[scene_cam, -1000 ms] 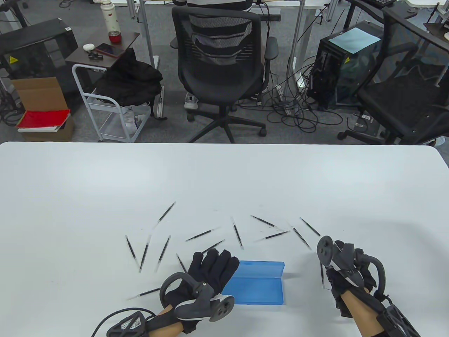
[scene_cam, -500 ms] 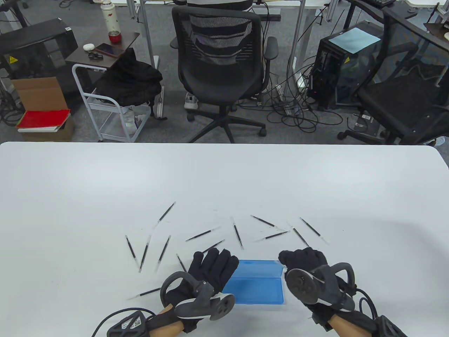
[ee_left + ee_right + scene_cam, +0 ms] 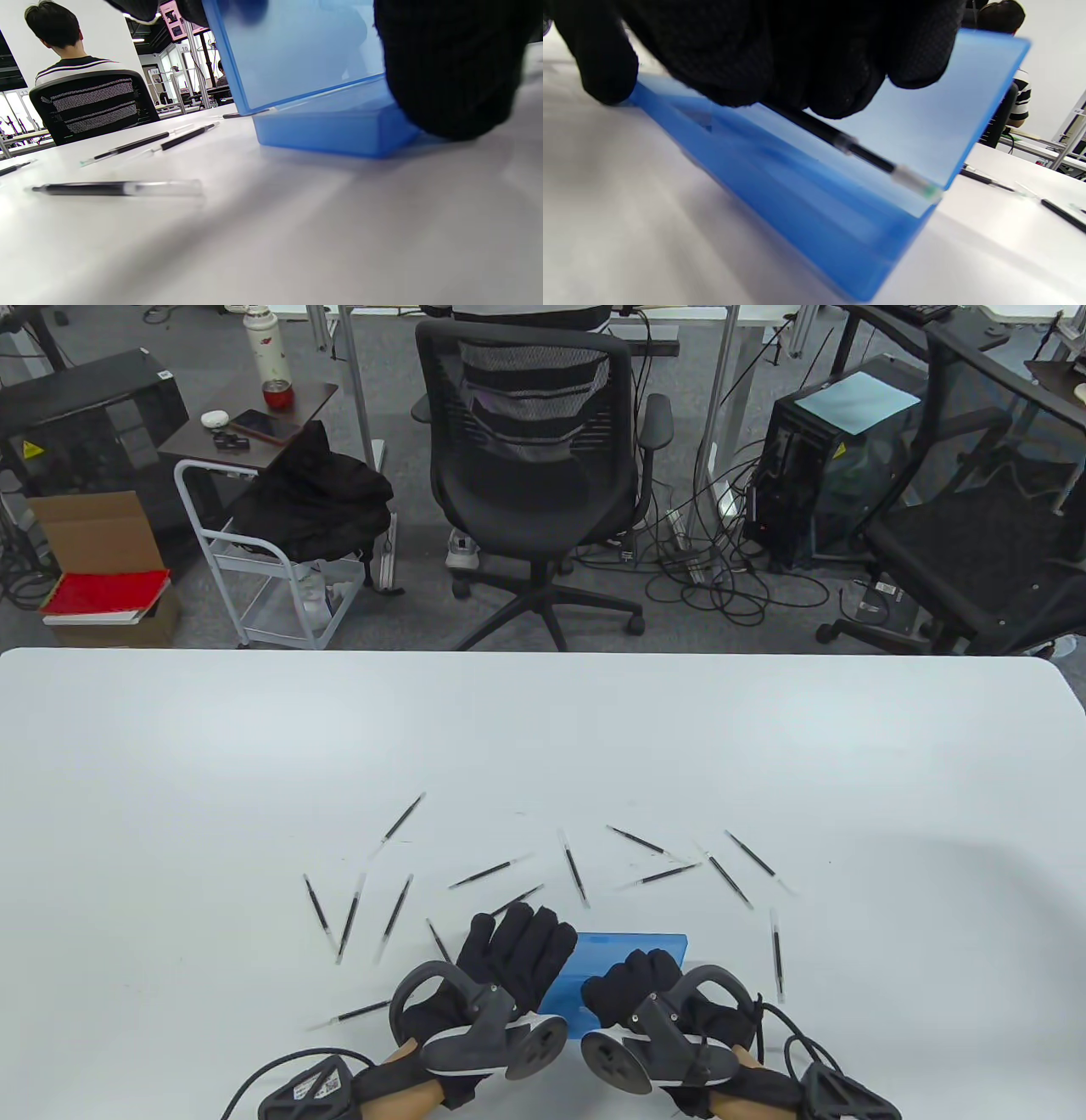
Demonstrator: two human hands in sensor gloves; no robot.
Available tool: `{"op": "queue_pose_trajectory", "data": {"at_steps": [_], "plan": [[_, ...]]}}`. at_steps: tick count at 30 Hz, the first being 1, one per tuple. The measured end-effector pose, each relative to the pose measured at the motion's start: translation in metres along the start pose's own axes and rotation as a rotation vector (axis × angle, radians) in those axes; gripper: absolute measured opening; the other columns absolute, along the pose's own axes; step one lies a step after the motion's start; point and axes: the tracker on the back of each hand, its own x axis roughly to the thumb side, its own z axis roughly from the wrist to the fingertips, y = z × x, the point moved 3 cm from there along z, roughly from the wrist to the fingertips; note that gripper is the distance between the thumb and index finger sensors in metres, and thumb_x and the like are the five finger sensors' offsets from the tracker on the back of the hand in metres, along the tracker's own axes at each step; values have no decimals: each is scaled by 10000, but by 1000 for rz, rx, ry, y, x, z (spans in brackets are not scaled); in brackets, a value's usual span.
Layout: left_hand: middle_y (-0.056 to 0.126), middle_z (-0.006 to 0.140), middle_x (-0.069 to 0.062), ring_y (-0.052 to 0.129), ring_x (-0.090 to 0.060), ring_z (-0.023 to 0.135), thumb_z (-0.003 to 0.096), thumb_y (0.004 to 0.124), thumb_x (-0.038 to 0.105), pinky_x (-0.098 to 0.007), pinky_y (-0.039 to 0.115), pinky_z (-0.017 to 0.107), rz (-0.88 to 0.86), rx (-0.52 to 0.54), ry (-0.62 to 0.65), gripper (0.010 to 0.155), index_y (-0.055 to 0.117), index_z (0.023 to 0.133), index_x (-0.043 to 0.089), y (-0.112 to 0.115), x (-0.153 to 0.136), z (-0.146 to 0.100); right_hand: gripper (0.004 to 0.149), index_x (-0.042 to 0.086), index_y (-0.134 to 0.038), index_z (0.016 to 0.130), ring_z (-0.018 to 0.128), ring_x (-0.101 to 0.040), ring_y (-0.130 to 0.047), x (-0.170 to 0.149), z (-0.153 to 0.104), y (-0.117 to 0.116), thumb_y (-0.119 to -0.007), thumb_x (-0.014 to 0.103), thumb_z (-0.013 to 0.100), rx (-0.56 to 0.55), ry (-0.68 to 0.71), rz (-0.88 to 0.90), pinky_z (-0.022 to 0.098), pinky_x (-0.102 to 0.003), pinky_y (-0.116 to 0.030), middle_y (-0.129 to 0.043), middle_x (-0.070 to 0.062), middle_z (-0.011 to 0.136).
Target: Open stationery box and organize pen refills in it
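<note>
Blue translucent stationery box (image 3: pixel 632 943) lying open near the counter's (image 3: pixel 543 729) near edge, lid raised behind the tray. Left hand (image 3: pixel 509 963) resting with straight fingers on the box's left end, gripping nothing. Right hand (image 3: pixel 636 984) over the tray, fingers curled round a pen refill (image 3: pixel 857 150) slanting above the open tray in the right wrist view. Other refills (image 3: pixel 573 865) scattered flat on the counter beyond and to both sides of the box.
</note>
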Motion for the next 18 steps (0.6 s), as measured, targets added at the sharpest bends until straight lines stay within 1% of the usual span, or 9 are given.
{"op": "queue_pose_trajectory", "data": {"at_steps": [6, 8, 10, 12, 18], "plan": [[215, 1292, -171, 342, -466, 1196, 383, 872, 639, -675, 448, 834, -6, 11, 10, 1204, 149, 1199, 127, 0, 0, 0, 537, 189, -750, 955, 740, -326, -970, 4, 3, -10, -911, 293, 453, 31, 38, -10, 672, -581, -761, -979, -27, 806], [218, 1292, -170, 343, -462, 1198, 384, 866, 641, -673, 447, 837, -9, 16, 13, 1198, 154, 1199, 128, 0, 0, -1, 535, 194, -748, 955, 746, -325, -966, 4, 3, -9, -908, 290, 454, 27, 46, 1, 678, -582, -755, -976, -24, 810], [252, 1289, -168, 350, -463, 1197, 405, 840, 639, -672, 452, 836, -47, 28, 19, 1158, 172, 1203, 130, -1, -2, -1, 531, 195, -746, 957, 748, -325, -964, 4, 4, -10, -904, 289, 459, 18, 57, 21, 680, -581, -754, -974, -25, 812], [265, 1291, -164, 361, -459, 1198, 423, 842, 613, -669, 459, 835, -56, 38, 18, 1121, 196, 1204, 134, -2, -2, -1, 533, 197, -742, 958, 750, -324, -963, 4, 4, -11, -903, 288, 458, 9, 66, 27, 682, -581, -753, -972, -22, 814], [280, 1287, -174, 433, -476, 1180, 414, 853, 604, -672, 474, 831, -26, 40, 14, 1131, 197, 1202, 127, -2, 0, -3, 530, 206, -736, 967, 768, -321, -954, 4, 5, -12, -892, 281, 466, 10, 68, 45, 688, -579, -746, -964, -19, 831]]}}
